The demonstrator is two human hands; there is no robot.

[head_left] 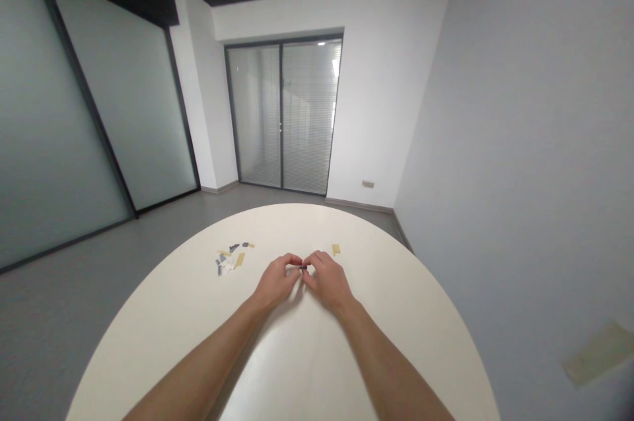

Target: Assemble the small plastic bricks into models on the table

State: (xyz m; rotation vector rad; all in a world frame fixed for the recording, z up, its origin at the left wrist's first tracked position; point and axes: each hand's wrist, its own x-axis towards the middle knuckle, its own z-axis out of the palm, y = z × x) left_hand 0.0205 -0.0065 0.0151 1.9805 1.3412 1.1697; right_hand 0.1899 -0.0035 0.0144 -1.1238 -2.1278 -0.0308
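My left hand (278, 281) and my right hand (327, 277) meet over the middle of the round white table (302, 368). Between their pinched fingertips is a small dark piece (304, 267), mostly covered by the fingers; its kind is too small to make out. Both hands are closed on it, thumb against fingers. To the left lies a loose group of small flat pieces, among them a tan piece (240, 259), a white piece (228, 265) and a dark grey piece (234, 248). Just beyond my right hand lies another tan piece (336, 249).
The table's curved edge (292, 205) runs round in front of me. A blue-grey wall (520, 143) rises close on the right. Frosted glass panels (119, 97) stand on the left, and a glazed door with blinds (310, 117) is at the back.
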